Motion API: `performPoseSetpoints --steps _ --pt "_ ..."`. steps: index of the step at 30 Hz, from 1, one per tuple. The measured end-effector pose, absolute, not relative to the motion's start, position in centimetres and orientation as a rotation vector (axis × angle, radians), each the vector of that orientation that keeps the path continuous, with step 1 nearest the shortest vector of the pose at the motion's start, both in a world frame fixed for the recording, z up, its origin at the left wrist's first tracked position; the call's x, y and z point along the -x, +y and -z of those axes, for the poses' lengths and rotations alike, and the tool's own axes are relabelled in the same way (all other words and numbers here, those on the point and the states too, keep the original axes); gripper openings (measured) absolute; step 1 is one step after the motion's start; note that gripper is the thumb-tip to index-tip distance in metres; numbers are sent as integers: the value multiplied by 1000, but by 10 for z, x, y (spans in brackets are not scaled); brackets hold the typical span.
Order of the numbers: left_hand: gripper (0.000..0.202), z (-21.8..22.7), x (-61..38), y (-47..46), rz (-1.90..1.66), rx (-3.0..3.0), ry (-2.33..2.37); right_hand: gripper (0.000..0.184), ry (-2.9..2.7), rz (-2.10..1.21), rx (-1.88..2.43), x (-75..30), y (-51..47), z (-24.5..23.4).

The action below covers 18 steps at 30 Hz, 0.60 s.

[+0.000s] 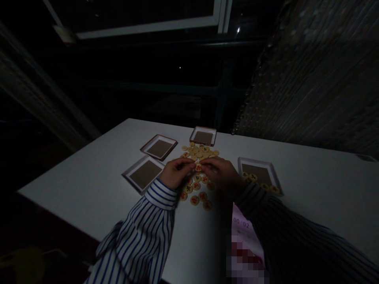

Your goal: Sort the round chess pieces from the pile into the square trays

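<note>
Between my fingertips, over the middle of the white table, is a round xiangqi piece (198, 168) with a red character. My left hand (174, 172) has thumb and forefinger closed at its left edge. From the other side, my right hand (223, 173) pinches at its right edge, its fingers partly in shadow. Several face-up pieces with red or black characters (196, 185) lie just below the hands. Beyond them is a loose heap of pieces (197, 150), many with blank sides up. The hands and sleeves hide part of both groups.
Shallow trays (213, 144), (143, 150) stand at the back and left, with another tray (127, 173) by my left wrist. The right tray (271, 167) holds several black-character pieces. A lit screen (242, 232) showing digits lies under my right forearm. The white table (97, 173) is dimly lit.
</note>
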State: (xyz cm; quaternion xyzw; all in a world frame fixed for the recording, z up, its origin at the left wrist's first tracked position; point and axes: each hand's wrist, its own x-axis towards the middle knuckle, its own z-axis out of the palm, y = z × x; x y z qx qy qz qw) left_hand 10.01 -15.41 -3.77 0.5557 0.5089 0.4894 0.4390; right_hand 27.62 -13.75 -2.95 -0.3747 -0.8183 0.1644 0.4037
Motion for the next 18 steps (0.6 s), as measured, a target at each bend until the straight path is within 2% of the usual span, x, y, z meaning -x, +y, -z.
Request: performPoseSetpoints --steps 9,18 --pt "26 34 -102 -161 -1225 -2142 1333 16 -1972 -546 1035 -276 -137 31" --pt "24 31 -101 -162 -1187 -2297 1350 15 -1910 -750 1000 -274 -141 30"
